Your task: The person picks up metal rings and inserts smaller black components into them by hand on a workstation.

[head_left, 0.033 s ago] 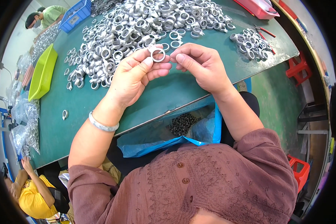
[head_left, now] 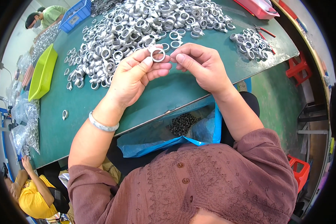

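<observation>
Between the thumb and fingers of my left hand [head_left: 132, 76], a grey metal ring clamp [head_left: 158, 61] is pinched, its round opening facing up. The other fingers of this hand are spread behind it. My right hand [head_left: 201, 67] is close on the ring's right side, thumb and fingertips drawn together. Whatever those fingertips hold, if anything, is too small to make out. Just beyond both hands lies a large heap of similar ring clamps [head_left: 138, 28] on the green table [head_left: 138, 115].
A smaller ring pile [head_left: 250, 44] and red-handled pliers [head_left: 268, 33] lie at right. A single ring [head_left: 65, 114] lies left, near a lime-green tray [head_left: 43, 74]. At my lap, an open blue bag [head_left: 153, 148] holds dark rings [head_left: 181, 125]. Two co-workers [head_left: 35, 199] [head_left: 52, 15] are at left.
</observation>
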`<action>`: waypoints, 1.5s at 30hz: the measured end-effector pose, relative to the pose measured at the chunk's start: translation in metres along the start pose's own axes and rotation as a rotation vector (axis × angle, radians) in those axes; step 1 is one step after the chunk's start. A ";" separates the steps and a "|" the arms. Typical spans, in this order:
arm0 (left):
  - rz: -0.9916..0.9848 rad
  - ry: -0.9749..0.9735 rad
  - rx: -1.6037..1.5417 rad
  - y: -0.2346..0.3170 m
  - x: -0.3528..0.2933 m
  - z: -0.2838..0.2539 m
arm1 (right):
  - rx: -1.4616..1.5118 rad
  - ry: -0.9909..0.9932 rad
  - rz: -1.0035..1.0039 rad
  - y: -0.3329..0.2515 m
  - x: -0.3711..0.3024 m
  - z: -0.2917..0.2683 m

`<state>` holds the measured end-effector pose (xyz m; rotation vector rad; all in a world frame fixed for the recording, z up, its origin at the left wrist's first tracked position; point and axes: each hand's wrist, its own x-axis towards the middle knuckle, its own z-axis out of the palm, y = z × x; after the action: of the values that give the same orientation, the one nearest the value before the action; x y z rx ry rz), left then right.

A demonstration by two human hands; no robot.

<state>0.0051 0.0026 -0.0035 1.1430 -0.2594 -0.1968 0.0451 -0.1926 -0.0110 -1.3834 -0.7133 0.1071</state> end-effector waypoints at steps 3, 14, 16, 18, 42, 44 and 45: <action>-0.023 0.003 0.038 0.003 -0.001 0.001 | -0.051 0.045 0.019 -0.002 0.003 -0.005; 0.417 -0.705 1.161 0.000 -0.020 0.044 | -1.048 -0.023 -0.315 0.017 0.011 -0.010; 0.458 -0.681 1.321 0.000 -0.019 0.044 | -1.239 0.002 -0.271 0.018 0.011 -0.008; 0.457 -0.607 1.249 -0.001 -0.017 0.038 | -1.274 0.021 -0.260 0.019 0.011 -0.009; -0.078 -0.008 0.234 -0.004 -0.006 0.013 | -0.250 -0.035 -0.243 0.000 0.001 0.003; 0.005 -0.016 0.280 -0.005 -0.006 0.014 | -0.257 -0.055 -0.232 -0.001 0.001 0.000; 0.005 -0.016 0.280 -0.005 -0.006 0.014 | -0.261 -0.075 -0.222 -0.001 0.001 -0.001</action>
<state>-0.0051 -0.0095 -0.0032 1.4186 -0.3107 -0.1685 0.0461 -0.1929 -0.0099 -1.5430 -0.9650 -0.1140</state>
